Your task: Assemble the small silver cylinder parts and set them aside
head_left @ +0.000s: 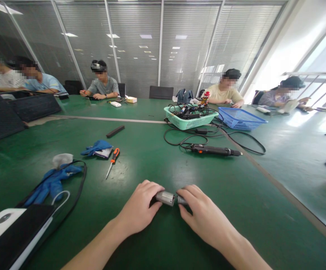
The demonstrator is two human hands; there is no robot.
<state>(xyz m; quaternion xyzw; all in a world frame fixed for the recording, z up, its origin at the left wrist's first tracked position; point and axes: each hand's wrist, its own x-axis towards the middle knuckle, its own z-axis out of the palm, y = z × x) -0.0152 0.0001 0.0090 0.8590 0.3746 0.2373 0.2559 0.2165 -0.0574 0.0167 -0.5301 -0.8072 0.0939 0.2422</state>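
Note:
My left hand point(143, 204) is closed around a silver metal cylinder point(165, 198), whose right end shows between the hands. In my right hand point(201, 210) is a smaller grey metal piece point(181, 200), mostly hidden by the fingers. The two parts face each other end to end with a thin gap between them, just above the green table point(163, 240). Beyond the left hand lies a screwdriver point(112, 162) with an orange and black handle.
Blue gloves point(52, 183) and a white-and-black device point(19, 232) with a cable lie at left. A black electric screwdriver point(215, 150) lies ahead. Behind it stand a green basket point(189, 123) of tools and a blue basket point(241, 119). Several people sit around the table.

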